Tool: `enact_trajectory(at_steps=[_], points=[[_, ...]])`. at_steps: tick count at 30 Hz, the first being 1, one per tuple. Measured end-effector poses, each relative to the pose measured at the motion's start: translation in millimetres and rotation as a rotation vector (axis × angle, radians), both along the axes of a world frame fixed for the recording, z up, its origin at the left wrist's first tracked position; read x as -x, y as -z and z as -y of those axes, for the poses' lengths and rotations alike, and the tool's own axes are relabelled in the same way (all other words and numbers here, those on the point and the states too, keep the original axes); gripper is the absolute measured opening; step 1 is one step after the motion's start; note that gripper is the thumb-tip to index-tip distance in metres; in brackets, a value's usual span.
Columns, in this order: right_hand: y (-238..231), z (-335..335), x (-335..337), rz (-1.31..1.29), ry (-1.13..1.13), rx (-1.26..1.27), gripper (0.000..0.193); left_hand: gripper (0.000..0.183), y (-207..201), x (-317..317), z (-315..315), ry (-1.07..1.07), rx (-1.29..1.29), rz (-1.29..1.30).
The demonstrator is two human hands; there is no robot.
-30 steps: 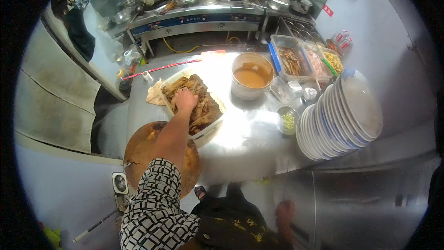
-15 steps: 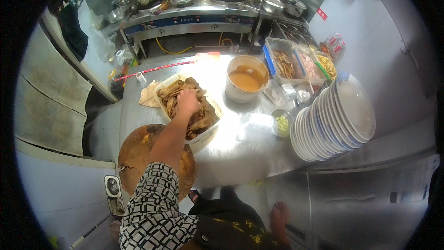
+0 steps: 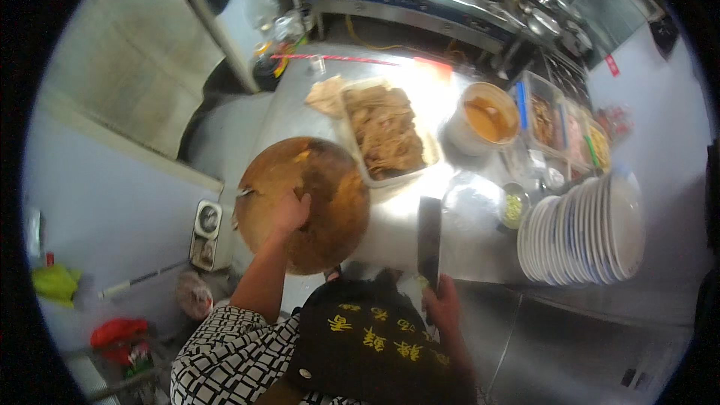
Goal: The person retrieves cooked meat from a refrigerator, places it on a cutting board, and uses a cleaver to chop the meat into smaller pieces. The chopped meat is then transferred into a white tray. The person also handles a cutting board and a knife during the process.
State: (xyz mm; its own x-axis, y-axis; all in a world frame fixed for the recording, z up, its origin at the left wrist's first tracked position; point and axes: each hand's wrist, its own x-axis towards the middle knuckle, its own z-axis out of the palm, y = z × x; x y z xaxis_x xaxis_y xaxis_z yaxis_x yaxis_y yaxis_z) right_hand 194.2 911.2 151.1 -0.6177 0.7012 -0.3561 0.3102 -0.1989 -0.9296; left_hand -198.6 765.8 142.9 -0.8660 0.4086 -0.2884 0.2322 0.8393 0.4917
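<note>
My left hand (image 3: 291,211) is over the round wooden chopping block (image 3: 330,232), thumb apart and the other fingers curled down. A tan patch lies by its fingers, too blurred and too like the wood to name. In my right hand (image 3: 444,304), at the table's front edge, is a cleaver (image 3: 430,236) held by its handle, its broad dark blade pointing away from me. Beyond the block, a white rectangular tub (image 3: 405,178) holds brown cooked meat (image 3: 386,131) in folded pieces.
A bucket of orange-brown sauce (image 3: 487,116) stands right of the tub. Stacked white plates (image 3: 577,232) lean at the right, near a bowl of chopped greens (image 3: 513,210). Food containers (image 3: 544,112) sit at the back right. Beyond the table is a stove (image 3: 405,4) with woks.
My left hand has left the meat in the tub and come back over the chopping block. My right hand has come into view with the cleaver. The view has shifted leftward and down.
</note>
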Motion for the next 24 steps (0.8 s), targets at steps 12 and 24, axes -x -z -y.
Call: enact_trajectory(at_steps=[12,24], points=[[5,31,181,0.177,-0.601,-0.334,0.039,0.064,26,-55,63,-0.175,-0.334,0.026],[24,55,220,0.184,-0.672,-0.574,0.034,0.067,34,-46,67,0.162,-0.441,-0.075]])
